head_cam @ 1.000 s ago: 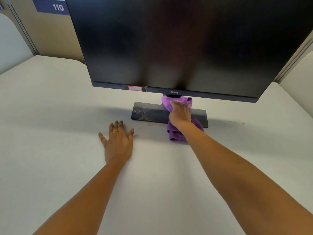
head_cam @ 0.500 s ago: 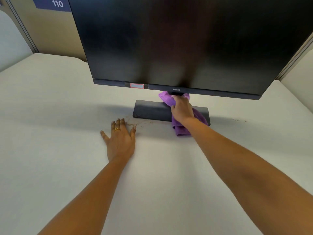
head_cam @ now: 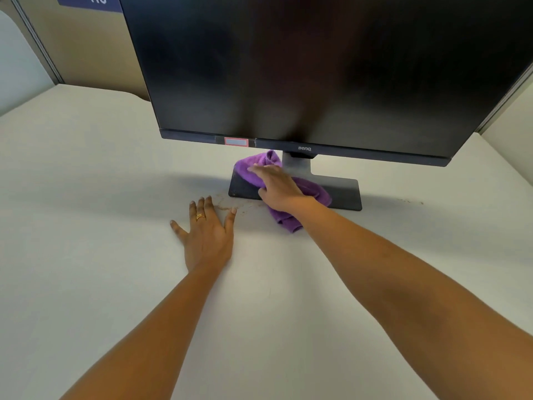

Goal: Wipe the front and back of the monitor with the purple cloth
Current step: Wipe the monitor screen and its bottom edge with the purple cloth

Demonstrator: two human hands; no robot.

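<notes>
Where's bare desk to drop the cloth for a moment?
Bare desk lies wide to the left of the left hand, and to the right of the monitor base. It is crowded between both hands: right hand, purple cloth and crumbs.

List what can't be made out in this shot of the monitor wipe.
- Back of the monitor: faces away from the head view.
- Its top and right edges: cut off by the frame.
- Base under the purple cloth and right hand: covered.
- Bezel sticker text: too small.
- Left hand: palm hidden, flat on the desk.
</notes>
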